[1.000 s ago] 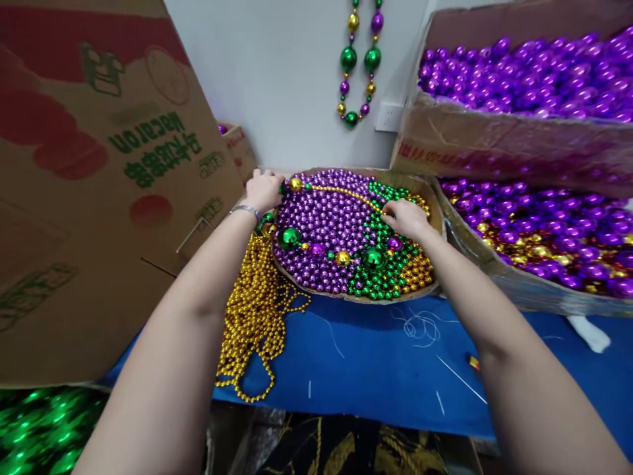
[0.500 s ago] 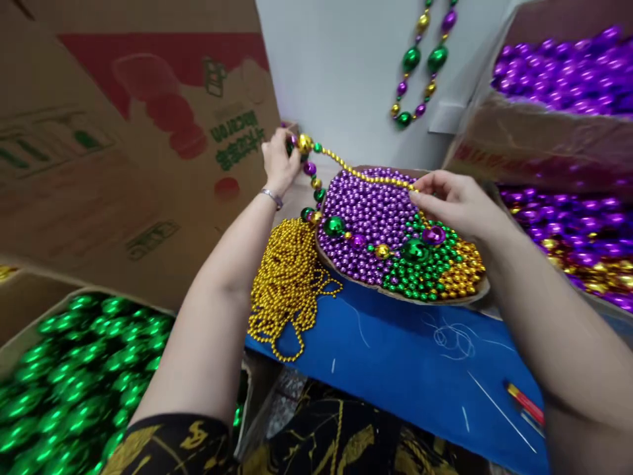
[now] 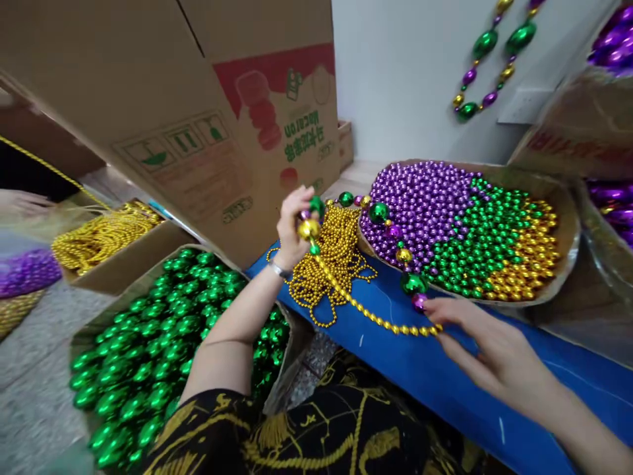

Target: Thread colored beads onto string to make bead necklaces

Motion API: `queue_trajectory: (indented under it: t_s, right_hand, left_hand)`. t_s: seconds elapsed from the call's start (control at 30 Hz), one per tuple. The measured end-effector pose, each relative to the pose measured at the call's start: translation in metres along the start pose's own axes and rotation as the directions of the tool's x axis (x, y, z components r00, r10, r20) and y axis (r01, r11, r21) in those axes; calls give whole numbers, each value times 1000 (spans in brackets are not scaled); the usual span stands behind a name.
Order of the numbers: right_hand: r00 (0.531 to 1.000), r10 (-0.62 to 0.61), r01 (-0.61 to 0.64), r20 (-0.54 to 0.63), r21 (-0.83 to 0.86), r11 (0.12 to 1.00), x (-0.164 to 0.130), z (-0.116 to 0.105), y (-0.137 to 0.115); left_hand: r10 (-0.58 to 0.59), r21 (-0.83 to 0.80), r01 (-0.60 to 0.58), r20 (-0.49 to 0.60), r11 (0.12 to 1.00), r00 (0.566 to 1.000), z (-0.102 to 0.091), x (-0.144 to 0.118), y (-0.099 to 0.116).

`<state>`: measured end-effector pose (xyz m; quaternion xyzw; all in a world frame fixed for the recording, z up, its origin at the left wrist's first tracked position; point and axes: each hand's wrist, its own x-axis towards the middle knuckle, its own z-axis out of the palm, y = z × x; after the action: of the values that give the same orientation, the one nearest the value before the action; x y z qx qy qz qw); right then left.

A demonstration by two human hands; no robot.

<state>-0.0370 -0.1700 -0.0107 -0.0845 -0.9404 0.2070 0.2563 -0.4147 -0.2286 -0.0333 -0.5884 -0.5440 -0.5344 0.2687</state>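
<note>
A bead necklace (image 3: pixel 366 309) of purple, green and gold beads hangs in a loop between my two hands. My left hand (image 3: pixel 293 224) is closed around its large green and gold beads, above a heap of thin gold bead strands (image 3: pixel 329 257). Thumb and fingers of my right hand (image 3: pixel 487 353) pinch the plain gold section near a purple bead, over the blue table (image 3: pixel 425 369). Behind the necklace lies a shallow cardboard tray (image 3: pixel 568 254) of small purple, green and gold beads.
A box of large green beads (image 3: pixel 148 349) stands at lower left, beside a tall cardboard carton (image 3: pixel 188 178). Gold bead strands (image 3: pixel 103 237) fill another box, near another person's hand (image 3: pixel 24 200). A finished-looking necklace (image 3: pixel 475 72) hangs on the wall. Purple beads (image 3: pixel 613 43) are at right.
My view has swung left. Both hands have come lower and closer with the necklace, my right hand leaving the bead tray for the space over the table's front.
</note>
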Motion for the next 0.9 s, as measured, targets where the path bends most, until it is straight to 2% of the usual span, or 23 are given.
queue_trajectory:
  t_s: [0.07,0.1,0.17,0.23,0.3,0.4,0.43,0.5,0.7,0.8,0.87,0.9]
  right_hand:
    - [1000,-12,10,-18,-67,998,-37,15,10]
    - [1000,-4,1,-30,-98,995,-54,22,17]
    - [999,18,-24,-41,-160,987,-88,35,32]
    - [1000,17,-18,-6,-247,969,-120,48,48]
    - [999,5,13,48,-364,931,-146,60,63]
    - [993,-7,63,118,-477,877,-173,74,85]
    - [990,-4,73,140,-492,868,-179,77,90]
    - [985,-1,90,172,-513,854,-186,81,100]
    - [986,37,59,165,-543,838,-195,88,116]
    - [979,124,-21,163,-520,854,-196,91,120]
    - [964,202,-91,171,-501,861,-194,92,113]
    - [952,244,-126,184,-491,862,-192,94,107]
  left_hand:
    - [101,42,-108,152,993,983,-2,-32,19]
    - [162,34,-175,236,984,958,-3,-46,27]
    - [299,-38,-308,382,951,874,-3,-71,42]
    - [446,-135,-436,464,890,766,0,-91,56]
    - [566,-205,-550,521,809,639,3,-107,71]
    - [646,-287,-644,631,709,430,11,-124,88]
    - [644,-312,-645,667,697,374,14,-129,91]
    - [614,-333,-625,727,706,306,20,-136,94]
    - [410,-224,-577,886,785,214,39,-143,85]
    - [309,-199,-510,940,837,141,42,-135,81]
    - [265,-199,-440,960,876,93,42,-129,84]
    - [234,-179,-396,968,901,95,42,-126,87]
